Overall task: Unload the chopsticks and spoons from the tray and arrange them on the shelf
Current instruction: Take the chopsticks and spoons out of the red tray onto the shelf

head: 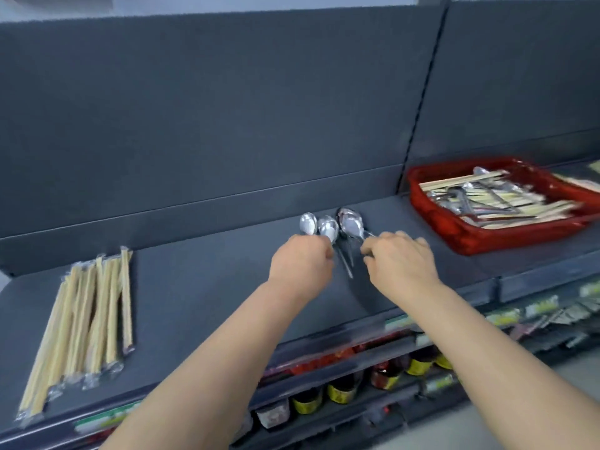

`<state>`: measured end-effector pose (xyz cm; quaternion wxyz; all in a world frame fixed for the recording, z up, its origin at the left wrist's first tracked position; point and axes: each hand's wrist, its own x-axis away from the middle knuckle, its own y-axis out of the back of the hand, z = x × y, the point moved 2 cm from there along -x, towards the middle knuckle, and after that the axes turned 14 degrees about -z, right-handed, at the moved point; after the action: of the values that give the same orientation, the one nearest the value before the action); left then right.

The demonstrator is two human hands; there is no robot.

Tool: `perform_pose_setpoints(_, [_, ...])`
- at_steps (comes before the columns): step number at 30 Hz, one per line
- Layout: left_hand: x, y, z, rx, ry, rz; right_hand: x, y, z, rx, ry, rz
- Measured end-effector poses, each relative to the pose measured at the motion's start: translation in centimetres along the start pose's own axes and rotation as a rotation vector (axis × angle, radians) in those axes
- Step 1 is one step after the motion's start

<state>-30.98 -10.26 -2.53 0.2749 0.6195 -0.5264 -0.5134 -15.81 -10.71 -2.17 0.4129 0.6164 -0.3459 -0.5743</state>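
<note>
Several metal spoons [328, 226] lie side by side on the dark grey shelf [201, 271], bowls pointing to the back. My left hand [300, 259] is closed over the handles of the two left spoons. My right hand [401, 258] grips the handle of the rightmost spoon [352, 224], fingers curled. At the shelf's left end lies a row of wrapped wooden chopsticks [84, 319]. The red tray [454, 235] sits at the right of the shelf, holding more chopsticks and spoons in a loose heap.
A dark back panel rises behind the shelf, with a vertical divider left of the tray. Below the shelf's front edge, lower shelves hold jars with yellow labels [341, 389] and packaged goods [545, 315]. Bare shelf lies between the chopsticks and the spoons.
</note>
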Motion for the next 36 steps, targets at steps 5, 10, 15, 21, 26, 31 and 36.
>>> perform_pose_setpoints(5, [-3.0, -4.4, -11.0, 0.155, 0.002, -0.013, -0.5, 1.3, -12.7, 0.027, -0.098, -0.066])
perform_pose_setpoints(10, [-6.0, -8.8, -20.8, 0.213, -0.047, -0.058, -0.6, 1.5, -24.0, 0.05, -0.183, -0.072])
perform_pose_setpoints(15, [-8.6, -10.5, -24.7, 0.133, -0.011, -0.12, -1.0, 0.3, -30.0, 0.005, -0.206, -0.036])
perform_pose_setpoints(21, [-13.0, -12.3, -24.8, 0.029, 0.061, -0.095, -3.8, -1.2, -32.8, -0.049, -0.225, -0.042])
perform_pose_setpoints(26, [-16.8, -14.8, -24.9, -0.034, 0.079, -0.024, -6.2, -2.3, -34.4, -0.068, -0.216, 0.01])
perform_pose_setpoints(31, [-20.4, -17.0, -27.0, -0.146, 0.062, 0.021, -8.2, -3.2, -37.8, -0.054, -0.284, 0.014])
perform_pose_setpoints(36, [-21.7, -18.5, -27.7, -0.158, 0.188, 0.075, -10.9, -4.8, -39.0, -0.103, -0.298, 0.066])
